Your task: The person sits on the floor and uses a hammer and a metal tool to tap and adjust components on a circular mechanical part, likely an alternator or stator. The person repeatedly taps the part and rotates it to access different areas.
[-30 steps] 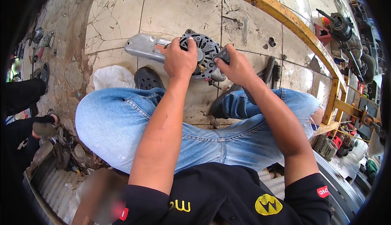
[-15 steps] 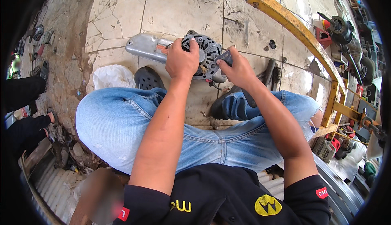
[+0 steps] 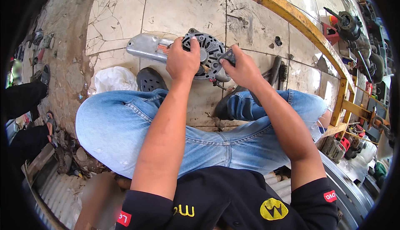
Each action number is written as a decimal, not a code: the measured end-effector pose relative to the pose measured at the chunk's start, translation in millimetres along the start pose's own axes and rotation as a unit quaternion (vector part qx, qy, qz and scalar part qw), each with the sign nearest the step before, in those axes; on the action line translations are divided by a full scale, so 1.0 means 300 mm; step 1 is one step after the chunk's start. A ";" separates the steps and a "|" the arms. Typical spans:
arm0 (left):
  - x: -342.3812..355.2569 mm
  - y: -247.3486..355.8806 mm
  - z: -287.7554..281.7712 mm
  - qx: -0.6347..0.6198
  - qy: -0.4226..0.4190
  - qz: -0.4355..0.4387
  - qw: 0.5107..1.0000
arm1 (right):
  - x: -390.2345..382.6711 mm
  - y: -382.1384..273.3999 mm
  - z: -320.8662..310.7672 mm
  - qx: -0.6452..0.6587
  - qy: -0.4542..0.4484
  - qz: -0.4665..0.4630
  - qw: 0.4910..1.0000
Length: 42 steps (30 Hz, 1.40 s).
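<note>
A round, grey slotted alternator (image 3: 214,46) stands on the tiled floor in front of my legs. My left hand (image 3: 182,59) is closed on its left rim, thumb on top of the slotted face. My right hand (image 3: 241,66) grips a dark flat metal piece with holes (image 3: 228,56), its end touching or right beside the alternator's right side. How far that piece runs under my palm is hidden. A long silver metal cover (image 3: 143,46) with a rounded end and an orange marking lies to the left, partly behind my left hand. A short wire sticks out below the alternator.
A white plastic bag (image 3: 114,80) lies beside my dark clog (image 3: 152,80). A dark bar and a brush (image 3: 283,71) lie right of my right hand. A yellow metal frame (image 3: 300,19) arches across the right, with machine parts (image 3: 350,32) beyond. Other people's legs (image 3: 27,94) show at left.
Both hands and the alternator appear slightly further left in the view, as does the surrounding scene. The dark metal piece has tilted a little against the alternator; both grips stay.
</note>
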<state>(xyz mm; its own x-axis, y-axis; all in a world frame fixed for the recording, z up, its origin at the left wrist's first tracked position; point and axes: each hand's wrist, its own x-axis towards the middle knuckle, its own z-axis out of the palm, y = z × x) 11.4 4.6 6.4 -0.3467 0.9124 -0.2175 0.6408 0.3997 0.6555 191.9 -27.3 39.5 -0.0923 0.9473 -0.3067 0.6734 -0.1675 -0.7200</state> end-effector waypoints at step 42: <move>-0.015 0.011 0.004 0.003 -0.013 -0.009 1.000 | 0.162 0.118 -0.190 0.093 0.056 0.171 0.979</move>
<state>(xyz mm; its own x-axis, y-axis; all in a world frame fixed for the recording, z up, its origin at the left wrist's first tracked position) 16.0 1.9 8.7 -0.3405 0.9069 -0.2480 0.6389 0.4168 0.6466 253.0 28.3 34.7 0.2036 0.8499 -0.4860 0.5049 -0.5164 -0.6916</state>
